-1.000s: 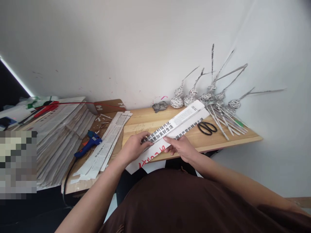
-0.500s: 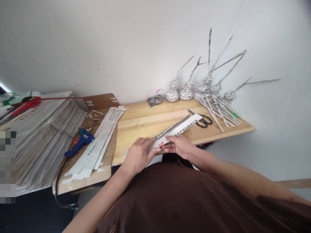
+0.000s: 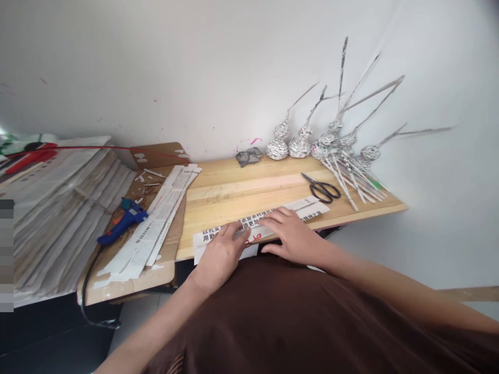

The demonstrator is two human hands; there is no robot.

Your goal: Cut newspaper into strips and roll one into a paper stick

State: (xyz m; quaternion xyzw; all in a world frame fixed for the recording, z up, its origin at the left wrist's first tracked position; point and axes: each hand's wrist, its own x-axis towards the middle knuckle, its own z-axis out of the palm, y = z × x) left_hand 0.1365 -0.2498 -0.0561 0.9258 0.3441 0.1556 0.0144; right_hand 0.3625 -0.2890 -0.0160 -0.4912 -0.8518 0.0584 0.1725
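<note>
A folded newspaper strip [image 3: 312, 206] with large black characters and a red mark lies along the front edge of the wooden table, part of it hanging over the edge. My left hand [image 3: 223, 252] rests on its left half with the fingers laid on the paper. Over the middle of the strip, my right hand [image 3: 293, 235] is spread, fingertips on the paper and thumb apart near the table edge. Both palms face down and hide parts of the print. Black-handled scissors [image 3: 328, 192] lie just behind the strip's right end.
Several gourd shapes woven from paper [image 3: 277, 149] stand against the wall, with rolled paper sticks [image 3: 343, 184] before them. A grey crumpled cloth [image 3: 248, 156] lies nearby. To the left are newspaper strips [image 3: 156, 218], a blue glue gun [image 3: 123, 223] with its cable, and a tall newspaper stack [image 3: 78, 208].
The strip, held raised and slanted between both hands before, now lies flat along the table edge. My right hand has let go and spread over it; the scissors are fully uncovered.
</note>
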